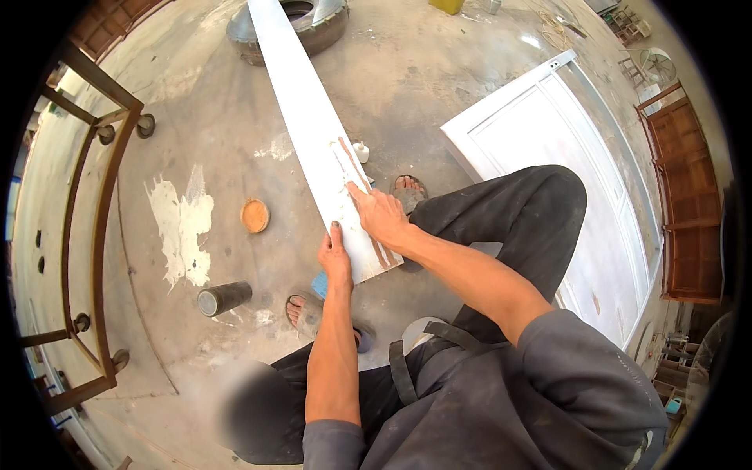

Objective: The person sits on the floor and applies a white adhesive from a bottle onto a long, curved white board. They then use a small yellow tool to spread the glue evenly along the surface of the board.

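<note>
A long white board (301,117) runs from between my knees up to the far edge of the view, with brown streaks and pale patches near its close end. My left hand (336,258) grips its left edge, thumb on top and the other fingers hidden below. On the streaked surface, my right hand (381,219) presses with its index finger stretched forward and the other fingers drawn together. Whether something small is under those fingers, I cannot tell. A small white bottle (360,152) stands just beyond the board's right edge. Below my left hand, a blue piece (319,284) shows.
An orange-filled round tub (254,215) and a dark cylinder (225,298) are on the floor at left, near dried cream paint (182,223). The board's far part passes over a tyre (327,33). A white panel door (540,125) lies right; a wheeled frame (98,235) stands left.
</note>
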{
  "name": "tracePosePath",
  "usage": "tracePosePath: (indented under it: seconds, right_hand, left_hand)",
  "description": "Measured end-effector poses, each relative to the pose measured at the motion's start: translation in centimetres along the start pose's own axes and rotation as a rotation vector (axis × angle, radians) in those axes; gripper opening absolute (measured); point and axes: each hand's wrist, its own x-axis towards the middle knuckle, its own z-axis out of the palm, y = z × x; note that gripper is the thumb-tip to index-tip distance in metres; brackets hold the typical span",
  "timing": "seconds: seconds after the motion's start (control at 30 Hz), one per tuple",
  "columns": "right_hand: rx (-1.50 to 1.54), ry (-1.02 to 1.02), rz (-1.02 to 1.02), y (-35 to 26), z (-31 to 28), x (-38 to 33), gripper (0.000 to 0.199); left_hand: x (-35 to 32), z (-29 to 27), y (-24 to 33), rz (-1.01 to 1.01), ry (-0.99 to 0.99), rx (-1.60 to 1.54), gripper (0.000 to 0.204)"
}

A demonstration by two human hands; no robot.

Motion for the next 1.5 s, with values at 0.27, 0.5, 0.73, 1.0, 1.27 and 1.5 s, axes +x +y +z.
tracePosePath:
  seconds: [0.27, 0.5, 0.73, 1.0, 1.27, 1.5]
  right_hand:
    - [0.043, -0.012, -0.003, -0.7, -1.0, 1.9, 0.054]
    - [-0.008, -0.021, -0.035, -0.5, -0.2, 0.7, 0.046]
    - [-0.107, -0.064, -0.369, -0.9, -9.9, 7.7, 0.048]
    - [-0.049, -0.348, -0.444, 7.0, -18.7, 8.9, 0.041]
    - [0.658, -0.346, -0.064, 11.6, -5.7, 4.8, 0.040]
    - [1.071, -0.387, 0.413, 11.5, -8.2, 3.9, 0.036]
  left_hand:
    - [-1.0, 0.5, 1.3, 0.028, 0.049, 0.084, 0.054]
    - [-0.8, -0.4, 0.6, -0.028, 0.061, 0.091, 0.053]
    - [0.1, -1.2, 0.1, -0.027, 0.016, 0.213, 0.065]
    - [4.4, -0.4, 6.6, 0.693, 0.084, 0.925, 0.072]
    - [11.7, 4.9, 12.9, 0.987, -0.150, 1.430, 0.072]
    - [-7.6, 4.6, 2.4, 0.803, -0.649, 1.316, 0.080]
